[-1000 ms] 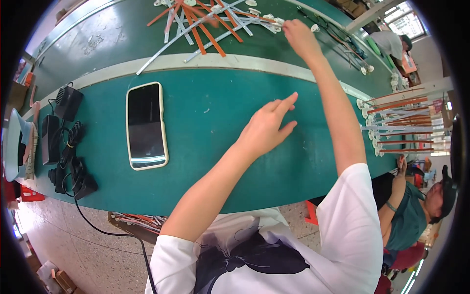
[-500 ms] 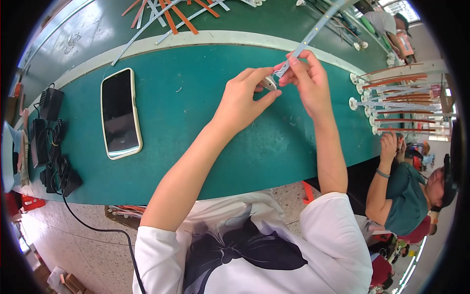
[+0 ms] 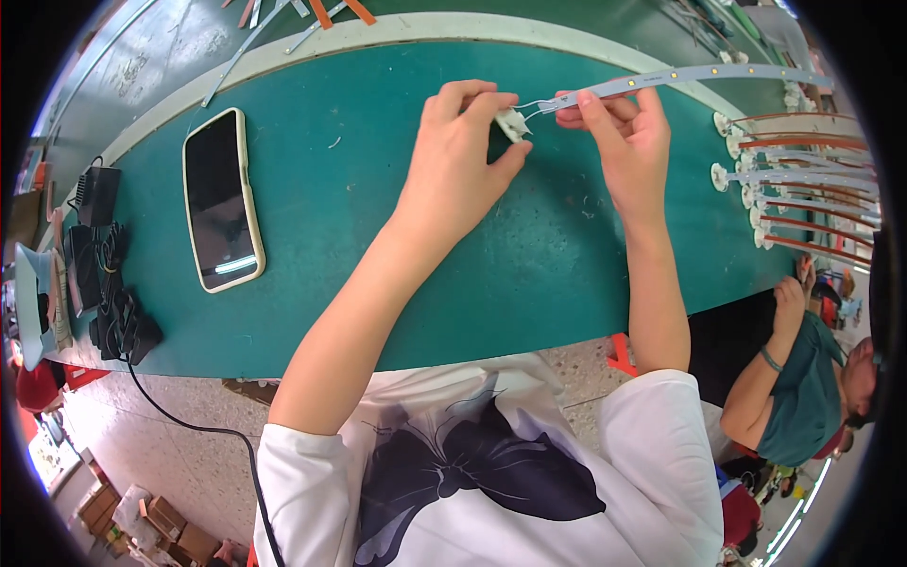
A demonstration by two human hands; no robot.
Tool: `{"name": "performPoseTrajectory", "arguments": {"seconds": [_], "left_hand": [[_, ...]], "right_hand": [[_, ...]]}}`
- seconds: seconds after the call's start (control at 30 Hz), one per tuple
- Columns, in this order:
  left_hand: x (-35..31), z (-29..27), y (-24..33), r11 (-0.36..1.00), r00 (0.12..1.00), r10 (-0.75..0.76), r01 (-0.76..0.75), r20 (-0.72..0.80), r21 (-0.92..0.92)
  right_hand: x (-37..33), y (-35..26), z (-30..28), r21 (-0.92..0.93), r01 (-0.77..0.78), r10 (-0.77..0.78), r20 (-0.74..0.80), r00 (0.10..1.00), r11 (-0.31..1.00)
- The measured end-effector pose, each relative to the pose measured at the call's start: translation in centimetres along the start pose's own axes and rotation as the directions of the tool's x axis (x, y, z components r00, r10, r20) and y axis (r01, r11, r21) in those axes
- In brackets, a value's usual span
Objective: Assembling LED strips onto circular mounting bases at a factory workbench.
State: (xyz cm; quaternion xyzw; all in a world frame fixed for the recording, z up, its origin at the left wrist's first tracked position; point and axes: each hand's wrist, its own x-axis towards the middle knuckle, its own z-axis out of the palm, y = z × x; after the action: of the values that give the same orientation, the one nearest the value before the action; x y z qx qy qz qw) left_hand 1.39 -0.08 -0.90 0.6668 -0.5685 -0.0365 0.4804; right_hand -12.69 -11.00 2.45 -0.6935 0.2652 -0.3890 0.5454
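Over the green tabletop [image 3: 378,312], my left hand [image 3: 449,165] pinches a small white plastic fitting [image 3: 513,125] between thumb and fingers. Its far side is partly hidden by those fingers. Two thin white wires [image 3: 535,106] run from the fitting to the near end of a narrow grey LED strip [image 3: 709,74]. My right hand [image 3: 631,142] grips the strip close to that wired end, thumb on top. Small yellowish LEDs dot the strip, which stretches off to the right and bends in the fisheye view.
On the left lie a phone [image 3: 222,203] in a pale case and black power adapters [image 3: 97,198] with coiled cables. Several strips with white round ends [image 3: 756,180] are gathered at the right. More strips [image 3: 321,14] lie beyond the pale table edge. A co-worker [image 3: 794,378] sits at the right.
The LED strip has swung from pointing up and right to nearly level, pointing right. My right hand has moved right, away from the left, and more wire shows. The view has shifted slightly.
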Motion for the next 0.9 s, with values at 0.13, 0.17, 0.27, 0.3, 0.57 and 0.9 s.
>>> {"name": "performPoseTrajectory", "arguments": {"seconds": [0.13,0.17,0.27,0.3,0.57,0.9], "left_hand": [[-0.2,-0.5,-0.4,0.994,0.991,-0.103,0.105,0.090,-0.016],[-0.1,-0.5,-0.2,0.994,0.990,-0.108,0.110,0.091,-0.017],[-0.1,-0.3,0.1,0.991,0.991,-0.130,0.130,0.001,0.019],[0.0,-0.3,-0.2,0.991,0.992,-0.128,0.128,0.009,-0.030],[-0.2,0.1,-0.7,0.999,0.999,-0.032,0.032,-0.001,-0.043],[-0.1,0.3,-0.8,0.998,0.998,-0.061,0.061,-0.009,-0.034]], "right_hand": [[-0.2,0.1,1.1,-0.050,0.013,-0.011,0.046,0.999,0.999],[-0.2,0.0,1.3,-0.085,0.029,-0.025,0.054,0.998,0.996],[0.0,0.6,0.9,-0.124,0.039,-0.028,0.093,0.995,0.992],[0.0,0.7,1.0,-0.123,0.036,-0.024,0.097,0.995,0.992],[0.5,1.4,1.2,-0.079,-0.010,0.019,0.118,0.993,0.997],[0.4,0.2,1.7,-0.287,-0.029,0.070,0.135,0.988,0.957]]}}
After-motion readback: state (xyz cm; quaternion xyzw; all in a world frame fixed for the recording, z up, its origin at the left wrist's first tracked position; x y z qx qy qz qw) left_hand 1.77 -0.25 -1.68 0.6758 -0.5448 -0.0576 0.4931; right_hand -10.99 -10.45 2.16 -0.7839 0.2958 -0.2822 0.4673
